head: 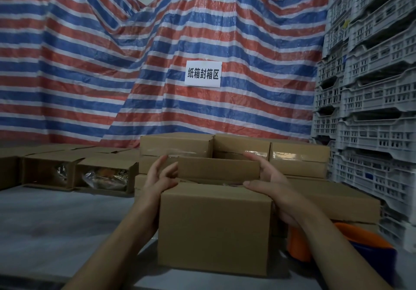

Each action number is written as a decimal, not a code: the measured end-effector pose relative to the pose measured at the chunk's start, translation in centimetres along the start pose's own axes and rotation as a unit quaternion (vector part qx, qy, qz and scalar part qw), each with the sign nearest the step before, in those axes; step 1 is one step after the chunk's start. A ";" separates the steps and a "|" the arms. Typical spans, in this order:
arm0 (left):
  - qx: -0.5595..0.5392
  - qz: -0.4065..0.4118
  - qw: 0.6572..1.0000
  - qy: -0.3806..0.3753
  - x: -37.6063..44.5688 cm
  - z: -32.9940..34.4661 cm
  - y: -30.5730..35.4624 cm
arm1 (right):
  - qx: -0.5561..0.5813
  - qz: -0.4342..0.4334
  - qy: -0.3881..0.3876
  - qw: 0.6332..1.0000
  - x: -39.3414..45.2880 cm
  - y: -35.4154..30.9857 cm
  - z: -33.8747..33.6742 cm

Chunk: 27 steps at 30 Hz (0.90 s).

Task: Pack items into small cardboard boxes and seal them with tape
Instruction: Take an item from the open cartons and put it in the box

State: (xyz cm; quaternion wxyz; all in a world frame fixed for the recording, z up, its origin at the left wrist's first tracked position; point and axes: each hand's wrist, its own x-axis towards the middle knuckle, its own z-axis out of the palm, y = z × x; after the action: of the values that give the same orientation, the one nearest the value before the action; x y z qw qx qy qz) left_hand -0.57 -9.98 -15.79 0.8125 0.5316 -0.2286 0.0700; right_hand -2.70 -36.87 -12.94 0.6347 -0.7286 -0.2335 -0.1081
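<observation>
Small cardboard box [215, 229] stood on the grey table [56, 226], close to the near edge and right of the table's middle. Its top was partly open: far flap [218, 168] stood up, near flap [202, 188] lay nearly flat. A thin strip of the contents showed in the gap between them; too dark to identify.

Left hand [161, 178] was at the box's left upper corner, fingers [167, 171] loosely curled against the left end of the raised far flap, thumb toward the near flap; whether it truly gripped could not be told. Right hand [269, 185] gripped the right upper corner, fingers curled over the far flap's right end and thumb lying along the near flap's edge.

Beyond the box, toward the far right of the table: stack of sealed boxes [236, 149], clear tape glinting on several. Along the far left edge: a row of open boxes [78, 172] lying on their sides, bagged items [105, 178] visible inside.

At the near right corner, partly hidden by the right forearm: an orange and blue object [369, 240], not identifiable.

Behind the table hung a red, white and blue striped tarpaulin [112, 64] carrying a white paper sign [203, 73] with printed characters. Grey plastic crates [371, 87] were stacked at the right side
</observation>
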 end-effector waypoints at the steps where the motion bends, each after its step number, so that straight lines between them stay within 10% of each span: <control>1: -0.001 0.003 1.000 0.003 0.0 -0.1 0.0 | -0.005 -0.005 0.002 1.000 0.0 0.0 0.0; 21: 0.130 -0.011 0.991 0.029 0.0 0.0 0.0 | -0.124 -0.032 -0.060 0.990 -0.3 -0.6 0.3; 27: 0.414 -0.013 0.908 -0.067 0.2 -0.4 4.4 | -0.150 -0.021 -0.076 0.986 0.0 -0.9 0.0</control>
State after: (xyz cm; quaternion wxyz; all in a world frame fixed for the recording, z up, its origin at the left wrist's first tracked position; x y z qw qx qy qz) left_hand -1.82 -7.81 -12.15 0.5034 0.8263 -0.2262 0.1123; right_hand -3.18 -36.77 -12.16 0.4960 -0.8168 -0.2772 -0.0999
